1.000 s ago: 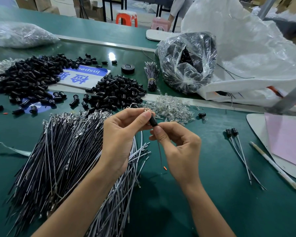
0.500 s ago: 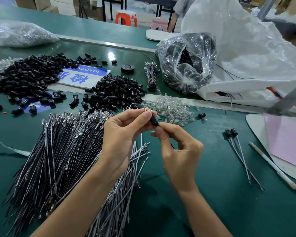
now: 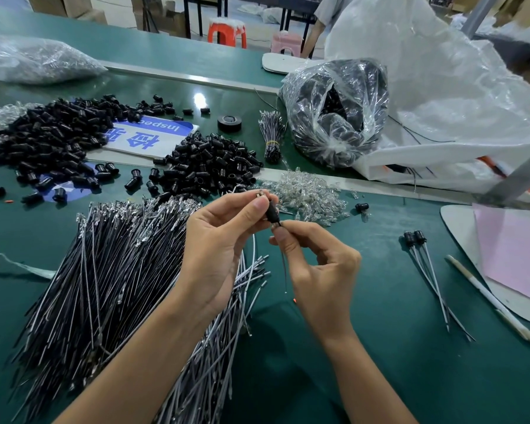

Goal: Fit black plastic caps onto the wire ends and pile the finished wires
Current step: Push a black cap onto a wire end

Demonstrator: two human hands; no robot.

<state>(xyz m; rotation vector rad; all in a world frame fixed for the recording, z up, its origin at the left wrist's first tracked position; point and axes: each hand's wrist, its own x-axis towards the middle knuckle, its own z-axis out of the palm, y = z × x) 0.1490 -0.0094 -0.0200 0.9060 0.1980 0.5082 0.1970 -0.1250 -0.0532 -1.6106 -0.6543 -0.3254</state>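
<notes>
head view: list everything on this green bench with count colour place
green work table: one, green, under everything
loose black plastic caps: two heaps, black, far left and centre
long loose wires: one pile, black and grey, near left
clear plastic pieces: one heap, transparent, beyond the hands
capped wires: two, black caps, right of the hands
black tape roll: one, black, behind centre heap
tied wire bundle: one, dark, right of tape roll
clear bag of black parts: one, clear, far centre-right
big white plastic sack: one, white, far right
pink paper sheet: one, pink, right edge
left hand: one, pinching a black plastic cap, centre
right hand: one, pinching thin wire below cap
</notes>
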